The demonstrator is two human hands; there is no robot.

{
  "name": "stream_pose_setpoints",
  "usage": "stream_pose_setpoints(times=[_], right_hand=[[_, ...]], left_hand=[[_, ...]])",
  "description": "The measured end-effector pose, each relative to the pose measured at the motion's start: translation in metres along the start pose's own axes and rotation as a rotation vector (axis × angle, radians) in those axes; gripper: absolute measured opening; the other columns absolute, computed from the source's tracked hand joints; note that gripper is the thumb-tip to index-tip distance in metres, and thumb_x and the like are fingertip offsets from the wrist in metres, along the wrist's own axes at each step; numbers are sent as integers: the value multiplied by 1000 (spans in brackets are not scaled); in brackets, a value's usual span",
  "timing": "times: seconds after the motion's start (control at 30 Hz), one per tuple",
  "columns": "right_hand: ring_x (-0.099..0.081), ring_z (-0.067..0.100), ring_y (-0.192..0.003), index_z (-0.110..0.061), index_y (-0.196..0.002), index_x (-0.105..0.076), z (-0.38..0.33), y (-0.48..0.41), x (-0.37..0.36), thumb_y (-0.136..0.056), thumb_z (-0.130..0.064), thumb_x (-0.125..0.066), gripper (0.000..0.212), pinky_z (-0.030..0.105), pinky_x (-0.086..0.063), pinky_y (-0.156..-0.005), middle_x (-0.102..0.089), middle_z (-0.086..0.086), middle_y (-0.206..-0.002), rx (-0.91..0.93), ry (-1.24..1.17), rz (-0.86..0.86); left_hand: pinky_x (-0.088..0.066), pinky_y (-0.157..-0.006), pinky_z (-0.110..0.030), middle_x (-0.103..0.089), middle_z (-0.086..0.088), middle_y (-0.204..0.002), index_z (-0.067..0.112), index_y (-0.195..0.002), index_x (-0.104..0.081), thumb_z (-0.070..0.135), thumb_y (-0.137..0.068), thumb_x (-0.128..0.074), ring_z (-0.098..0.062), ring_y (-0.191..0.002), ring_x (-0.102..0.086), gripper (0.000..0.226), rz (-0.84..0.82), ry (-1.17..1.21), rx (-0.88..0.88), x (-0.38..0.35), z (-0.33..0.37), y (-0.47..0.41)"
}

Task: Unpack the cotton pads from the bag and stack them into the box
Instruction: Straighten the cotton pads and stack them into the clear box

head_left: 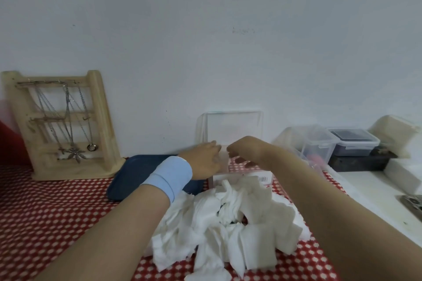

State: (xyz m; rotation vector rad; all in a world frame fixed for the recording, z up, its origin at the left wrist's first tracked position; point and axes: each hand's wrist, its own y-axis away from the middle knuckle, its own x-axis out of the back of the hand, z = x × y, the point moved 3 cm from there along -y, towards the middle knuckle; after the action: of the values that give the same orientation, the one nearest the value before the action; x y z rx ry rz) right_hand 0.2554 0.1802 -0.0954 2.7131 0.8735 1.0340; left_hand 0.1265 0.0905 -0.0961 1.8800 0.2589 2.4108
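Clear box (225, 167) stands on red dotted cloth (57, 201) against the wall, its hinged lid (230, 125) raised upright behind it. Left hand (203, 159) lies against the box's left wall, thumb up near the rim. The fingers show only as a pinkish blur through the plastic, so I cannot tell whether they clasp the wall or merely rest on it. A light blue wristband (171, 175) sits on that wrist. Right hand (246, 148) is over the box's mouth from the right, fingers curled downward with tips at the rim. Cannot tell whether they pinch a pad. Cotton pads (228, 223): a loose, rumpled white heap on the cloth just in front of the box, nearer the camera, between the two forearms. None can be made out inside the box. A white packet with a barcode label (262, 178) lies touching the heap's far edge, just in front of the box. Left of the box is a dark blue tray (137, 173). Further left is a wooden jewellery stand (96, 125) hung with chains. Right of the box are clear lidded containers (319, 143).
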Motion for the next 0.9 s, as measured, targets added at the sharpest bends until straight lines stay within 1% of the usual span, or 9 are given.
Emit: stream_pose_setpoints(times=[0.07,0.13,0.2,0.27,0.37,0.5,0.6,0.77,0.9], right_hand=[[-62,36,-89,11,-122,-63,-3,15,19,-95,-5,-51,34,26,-42,-65,-64,28,-127,113,66,118],[-65,26,-78,2,-108,-73,-2,33,35,-95,-13,-57,26,25,-47,-63,-73,20,-111,177,154,202],[-64,21,-65,-3,-88,-76,6,54,45,-92,-26,-63,26,30,-55,-70,-77,13,-87,139,355,197],[-62,17,-59,-8,-74,-70,16,69,44,-89,-38,-67,34,30,-56,-70,-71,4,-69,72,532,183],[-64,14,-67,-16,-75,-69,27,75,29,-81,-52,-73,37,27,-50,-63,-67,-4,-70,39,644,193],[-72,14,-72,-27,-81,-77,36,70,19,-78,-37,-81,11,33,-62,-74,-73,-8,-73,123,456,171],[-66,11,-69,-25,-78,-72,33,71,30,-85,-31,-75,10,24,-51,-62,-69,-9,-69,228,395,235],[-66,8,-62,-15,-91,-75,21,78,38,-93,-20,-69,8,21,-49,-61,-71,-8,-66,424,68,82],[-63,12,-65,-10,-101,-72,15,79,30,-94,-12,-68,8,30,-47,-60,-67,-4,-71,518,-85,-41]], left_hand=[[-12,-126,-38,-8,4,-171,23,-162,-16,36,-106,-43,-19,-157,-8,64,78,66,-3,6,3,8],[-28,-119,-33,-34,3,-160,24,-155,-37,36,-104,-49,-18,-147,-31,53,185,154,-43,13,11,17],[-39,-102,-25,-54,5,-140,25,-139,-56,34,-103,-52,-12,-123,-51,37,244,229,-69,16,23,28],[-43,-93,-22,-61,9,-129,25,-127,-64,34,-103,-54,-9,-109,-58,28,223,299,-73,12,31,35],[-49,-85,-20,-63,10,-124,26,-125,-66,36,-101,-57,-10,-107,-61,27,162,377,-57,3,42,42],[-44,-68,-6,-63,14,-122,28,-127,-65,36,-100,-58,-2,-101,-61,28,155,446,-42,-6,45,46],[-48,-62,-3,-61,15,-120,28,-129,-63,33,-100,-60,6,-99,-57,30,205,577,-17,-8,43,49],[-54,-87,-23,-60,17,-133,31,-141,-52,38,-98,-63,2,-114,-57,45,326,739,-36,-10,44,51],[-55,-65,-19,-79,-1,-95,22,-118,-69,22,-94,-71,-2,-72,-70,23,303,921,-36,-14,45,51]])
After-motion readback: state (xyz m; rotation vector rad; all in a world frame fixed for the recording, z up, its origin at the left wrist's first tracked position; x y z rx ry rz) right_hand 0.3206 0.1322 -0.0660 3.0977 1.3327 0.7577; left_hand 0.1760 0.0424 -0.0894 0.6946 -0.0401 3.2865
